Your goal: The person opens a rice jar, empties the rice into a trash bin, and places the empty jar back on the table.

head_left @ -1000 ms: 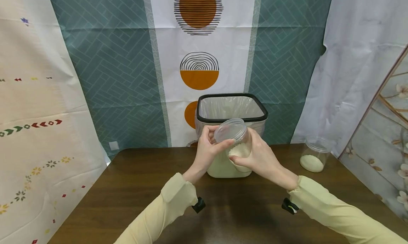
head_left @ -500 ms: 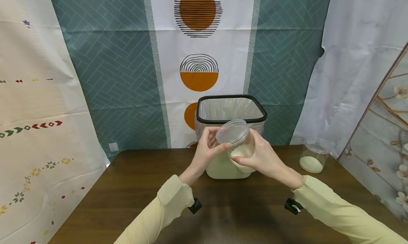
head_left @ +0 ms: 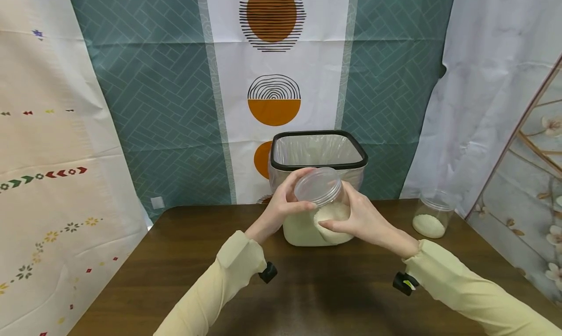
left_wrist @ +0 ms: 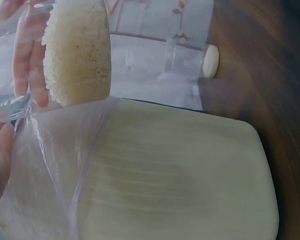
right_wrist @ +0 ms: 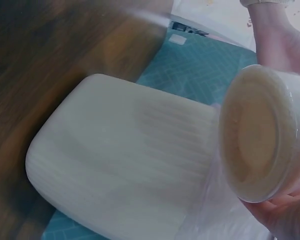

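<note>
Both hands hold a clear plastic jar (head_left: 332, 220), tilted and partly filled with white rice grains (left_wrist: 80, 55), in front of a bin. My left hand (head_left: 281, 208) grips the clear lid (head_left: 317, 186) at the jar's top, thumb on the near side and fingers around the far side. Around the jar's body curls my right hand (head_left: 363, 214), its thumb across the front. In the right wrist view the jar's round base (right_wrist: 257, 137) faces the camera. Whether the lid sits loose or tight cannot be told.
Behind the hands stands a pale bin (head_left: 303, 231) with a black rim and a clear plastic liner (head_left: 316, 148). A second clear jar (head_left: 432, 216) with rice stands at the brown table's (head_left: 197, 258) back right. Patterned cloths hang behind and at both sides.
My left hand's fingers have shifted up and over the lid's far edge, and the wrist has turned slightly. The jar moved slightly right, then its lid end came back left and a little lower.
</note>
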`<state>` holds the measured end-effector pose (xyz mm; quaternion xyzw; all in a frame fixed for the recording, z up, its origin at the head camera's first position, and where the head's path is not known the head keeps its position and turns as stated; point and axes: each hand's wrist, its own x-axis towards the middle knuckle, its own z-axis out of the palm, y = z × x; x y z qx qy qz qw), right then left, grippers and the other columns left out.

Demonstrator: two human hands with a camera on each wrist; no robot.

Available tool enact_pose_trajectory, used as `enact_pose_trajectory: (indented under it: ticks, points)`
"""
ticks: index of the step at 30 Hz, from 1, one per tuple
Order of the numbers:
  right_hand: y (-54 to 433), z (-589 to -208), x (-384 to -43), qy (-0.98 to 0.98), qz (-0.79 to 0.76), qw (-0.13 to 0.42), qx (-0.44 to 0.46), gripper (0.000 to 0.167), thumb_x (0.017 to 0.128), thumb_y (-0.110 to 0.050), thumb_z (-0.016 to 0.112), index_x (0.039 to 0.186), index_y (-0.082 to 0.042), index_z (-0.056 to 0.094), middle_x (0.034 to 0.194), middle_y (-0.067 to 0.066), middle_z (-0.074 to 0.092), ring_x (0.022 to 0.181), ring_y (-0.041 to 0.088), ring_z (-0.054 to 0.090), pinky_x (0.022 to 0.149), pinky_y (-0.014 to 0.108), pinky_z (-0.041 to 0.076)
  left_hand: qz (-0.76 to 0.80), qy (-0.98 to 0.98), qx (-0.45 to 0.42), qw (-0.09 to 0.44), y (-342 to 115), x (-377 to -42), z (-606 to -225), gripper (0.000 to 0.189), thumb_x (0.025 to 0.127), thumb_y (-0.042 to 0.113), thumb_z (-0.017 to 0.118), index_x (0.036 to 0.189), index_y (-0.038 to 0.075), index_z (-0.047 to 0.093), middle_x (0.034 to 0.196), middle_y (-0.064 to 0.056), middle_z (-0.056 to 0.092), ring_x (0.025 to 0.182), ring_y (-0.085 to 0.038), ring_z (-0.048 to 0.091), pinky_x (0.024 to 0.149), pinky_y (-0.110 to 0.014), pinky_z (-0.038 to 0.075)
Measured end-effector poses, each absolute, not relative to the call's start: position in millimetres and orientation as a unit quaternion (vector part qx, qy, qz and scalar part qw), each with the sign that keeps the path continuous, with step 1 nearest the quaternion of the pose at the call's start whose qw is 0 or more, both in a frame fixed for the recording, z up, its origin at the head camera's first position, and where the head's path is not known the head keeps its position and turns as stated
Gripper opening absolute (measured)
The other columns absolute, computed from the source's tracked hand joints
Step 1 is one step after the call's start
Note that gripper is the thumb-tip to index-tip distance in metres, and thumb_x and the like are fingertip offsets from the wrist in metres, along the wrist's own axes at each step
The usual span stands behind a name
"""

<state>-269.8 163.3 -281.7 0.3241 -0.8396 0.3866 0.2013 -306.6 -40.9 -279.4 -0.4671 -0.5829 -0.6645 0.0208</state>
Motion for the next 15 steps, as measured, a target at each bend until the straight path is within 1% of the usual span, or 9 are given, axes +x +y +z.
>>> enact_pose_trajectory:
  ticks: [8,12,15]
  points:
    - [163.1,-282.0,-269.1,-0.841,0.392,0.194,0.318,0.080,0.067,-0.027,0.080,0.130,-0.004,0.037,0.119,0.007,0.049,0.104,0.021,0.048,0.085,0.044,0.038,-0.674,-0.580,-0.457,0.036,-39.3,-307.8,-281.4,0.083,0.071,0.042,0.075,0.132,0.001,0.039,0.127,-0.011,0.042,0.108,-0.027,0.043,0.082,-0.034,0.043]
    - [162.3,-282.1,-269.6,-0.839,0.395,0.198,0.318,0.080,0.067,-0.029,0.080,0.130,-0.004,0.037,0.119,0.008,0.049,0.103,0.022,0.048,0.084,0.043,0.038,-0.684,-0.581,-0.439,0.039,-38.0,-306.0,-282.2,0.083,0.069,0.044,0.076,0.131,0.002,0.040,0.125,-0.011,0.044,0.107,-0.027,0.045,0.082,-0.035,0.043]
    - [161.7,-282.0,-270.5,-0.838,0.391,0.211,0.317,0.081,0.067,-0.031,0.080,0.130,-0.003,0.037,0.118,0.007,0.049,0.101,0.021,0.049,0.083,0.042,0.039,-0.688,-0.587,-0.424,0.049,-36.5,-304.3,-281.9,0.082,0.068,0.045,0.076,0.130,0.003,0.041,0.124,-0.010,0.046,0.105,-0.027,0.046,0.084,-0.036,0.041]
